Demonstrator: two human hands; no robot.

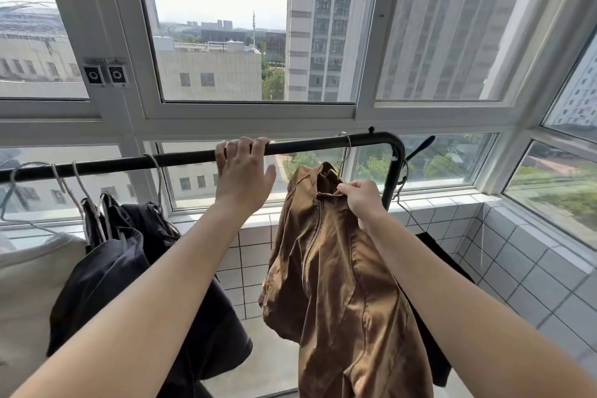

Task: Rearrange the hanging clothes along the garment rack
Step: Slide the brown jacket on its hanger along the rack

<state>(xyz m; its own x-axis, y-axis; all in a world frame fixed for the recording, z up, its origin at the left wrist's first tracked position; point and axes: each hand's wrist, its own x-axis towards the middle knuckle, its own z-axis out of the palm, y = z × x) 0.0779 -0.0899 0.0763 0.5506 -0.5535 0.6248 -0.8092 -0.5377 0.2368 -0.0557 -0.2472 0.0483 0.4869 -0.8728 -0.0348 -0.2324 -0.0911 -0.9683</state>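
Observation:
A black garment rack bar [135, 162] runs from the left edge to a bend at the right. My left hand [243, 171] has its fingers curled over the bar near the middle. A brown zip jacket [332, 268] hangs from a metal hanger [346, 149] hooked on the bar near the bend. My right hand [360, 199] pinches the jacket's collar. Left of my hands hang dark garments [129, 268] on wire hangers, and a white garment [29, 284] at the far left. Another black garment [439, 255] hangs behind my right arm, mostly hidden.
Large white-framed windows [252, 113] stand right behind the rack. A white tiled ledge and wall [517, 255] wrap around on the right. The bar has a bare stretch between the dark garments and the brown jacket. A black hook [420, 147] sticks out from the rack's right post.

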